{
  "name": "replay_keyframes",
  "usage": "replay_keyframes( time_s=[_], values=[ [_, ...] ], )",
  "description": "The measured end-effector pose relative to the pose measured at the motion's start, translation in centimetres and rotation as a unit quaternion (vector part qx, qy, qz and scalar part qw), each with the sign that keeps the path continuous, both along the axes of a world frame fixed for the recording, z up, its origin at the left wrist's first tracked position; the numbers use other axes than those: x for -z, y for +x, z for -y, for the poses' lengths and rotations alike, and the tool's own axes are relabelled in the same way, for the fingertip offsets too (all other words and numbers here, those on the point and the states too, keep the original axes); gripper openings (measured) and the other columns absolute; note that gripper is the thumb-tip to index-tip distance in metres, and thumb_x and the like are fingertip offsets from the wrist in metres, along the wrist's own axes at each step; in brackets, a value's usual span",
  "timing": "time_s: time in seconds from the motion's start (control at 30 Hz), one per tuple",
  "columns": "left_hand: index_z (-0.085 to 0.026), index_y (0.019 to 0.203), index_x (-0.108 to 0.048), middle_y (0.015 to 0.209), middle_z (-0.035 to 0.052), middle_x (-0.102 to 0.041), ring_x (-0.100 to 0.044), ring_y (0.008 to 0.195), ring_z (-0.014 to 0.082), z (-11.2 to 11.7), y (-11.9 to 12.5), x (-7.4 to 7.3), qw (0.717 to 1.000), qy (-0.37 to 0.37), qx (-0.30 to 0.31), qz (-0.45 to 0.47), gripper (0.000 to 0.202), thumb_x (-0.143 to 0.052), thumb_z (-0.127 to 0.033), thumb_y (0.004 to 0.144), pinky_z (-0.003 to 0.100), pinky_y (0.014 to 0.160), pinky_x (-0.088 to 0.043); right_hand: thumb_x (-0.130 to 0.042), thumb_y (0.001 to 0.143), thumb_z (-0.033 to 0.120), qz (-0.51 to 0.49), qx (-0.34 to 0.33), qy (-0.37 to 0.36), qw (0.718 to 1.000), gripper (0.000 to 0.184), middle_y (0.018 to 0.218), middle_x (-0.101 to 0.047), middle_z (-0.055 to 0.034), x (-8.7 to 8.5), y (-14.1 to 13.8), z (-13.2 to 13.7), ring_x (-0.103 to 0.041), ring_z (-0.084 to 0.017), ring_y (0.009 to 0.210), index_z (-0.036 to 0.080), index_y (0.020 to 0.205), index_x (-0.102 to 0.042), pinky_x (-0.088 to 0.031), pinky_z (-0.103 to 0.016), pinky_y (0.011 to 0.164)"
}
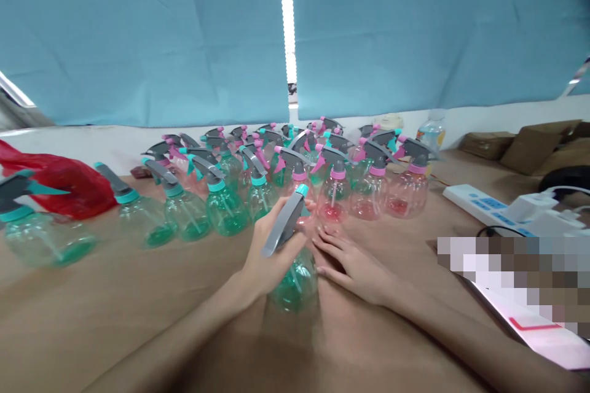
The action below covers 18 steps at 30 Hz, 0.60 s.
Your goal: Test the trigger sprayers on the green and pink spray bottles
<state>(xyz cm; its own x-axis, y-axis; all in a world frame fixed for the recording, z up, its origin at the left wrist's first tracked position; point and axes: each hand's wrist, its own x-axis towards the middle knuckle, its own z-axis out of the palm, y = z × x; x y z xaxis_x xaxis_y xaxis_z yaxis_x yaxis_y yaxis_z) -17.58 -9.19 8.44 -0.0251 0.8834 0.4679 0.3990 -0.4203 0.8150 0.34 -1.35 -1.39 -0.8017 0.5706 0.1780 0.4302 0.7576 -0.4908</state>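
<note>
A green spray bottle (295,285) with a grey and teal trigger head stands close in front of me. My left hand (270,245) is wrapped around its neck, just under the head. Flat on the brown tabletop lies my right hand (348,261), fingers spread, beside the bottle's right side and holding nothing. Just beyond my hands stands a row of spray bottles: a green one (227,209) among several at left, and a pink one (332,199) among several at right. Many more crowd behind them, partly hidden.
At far left, another green spray bottle (46,239) stands near a red plastic bag (69,181). A white power strip (483,209) with plugs lies at right, near a pixelated screen edge (539,331). Cardboard (530,147) and a clear drink bottle (432,132) are behind.
</note>
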Motion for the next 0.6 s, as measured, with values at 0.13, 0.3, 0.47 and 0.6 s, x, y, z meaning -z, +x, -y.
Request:
replay_keyframes(
  time_s=[0.13,0.3,0.47,0.6],
  values=[
    [-0.019,0.102,-0.057,0.077,-0.0028,-0.054,-0.048,0.063,0.0125,0.04,-0.05,-0.02,1.000,-0.009,0.007,0.004,0.030,-0.049,-0.011,0.074,0.028,0.067,-0.046,-0.037,0.095,0.064,0.004,0.001,-0.001,1.000,0.072,0.154,-0.035,-0.0133,-0.15,0.04,0.02,-0.028,-0.029,0.143,0.013,0.145,-0.043,-0.026,-0.049,0.116],
    [-0.018,0.104,-0.060,0.088,0.0004,-0.059,-0.051,0.070,0.0132,0.01,-0.02,0.01,1.000,0.003,0.023,0.002,0.031,-0.050,-0.011,0.076,0.028,0.072,-0.047,-0.037,0.095,0.063,0.001,-0.001,0.002,1.000,0.072,0.154,-0.035,-0.0140,-0.17,0.02,0.07,-0.028,-0.030,0.143,0.013,0.146,-0.043,-0.027,-0.050,0.115],
    [-0.019,0.105,-0.061,0.084,-0.0005,-0.059,-0.047,0.063,0.0120,-0.03,-0.06,0.12,1.000,0.010,0.019,0.003,0.034,-0.050,-0.009,0.074,0.026,0.063,-0.044,-0.039,0.095,0.062,-0.007,0.002,0.002,1.000,0.069,0.153,-0.036,-0.0136,0.08,-0.02,0.03,-0.029,-0.031,0.143,0.015,0.145,-0.044,-0.027,-0.051,0.115],
    [-0.018,0.102,-0.058,0.080,-0.0016,-0.056,-0.049,0.064,0.0123,-0.05,-0.03,0.18,1.000,0.008,0.016,0.015,0.029,-0.051,-0.011,0.075,0.028,0.064,-0.044,-0.040,0.094,0.062,-0.013,0.004,0.001,1.000,0.068,0.153,-0.037,-0.0135,0.26,0.02,0.00,-0.030,-0.031,0.142,0.017,0.144,-0.046,-0.028,-0.052,0.115]
  ],
)
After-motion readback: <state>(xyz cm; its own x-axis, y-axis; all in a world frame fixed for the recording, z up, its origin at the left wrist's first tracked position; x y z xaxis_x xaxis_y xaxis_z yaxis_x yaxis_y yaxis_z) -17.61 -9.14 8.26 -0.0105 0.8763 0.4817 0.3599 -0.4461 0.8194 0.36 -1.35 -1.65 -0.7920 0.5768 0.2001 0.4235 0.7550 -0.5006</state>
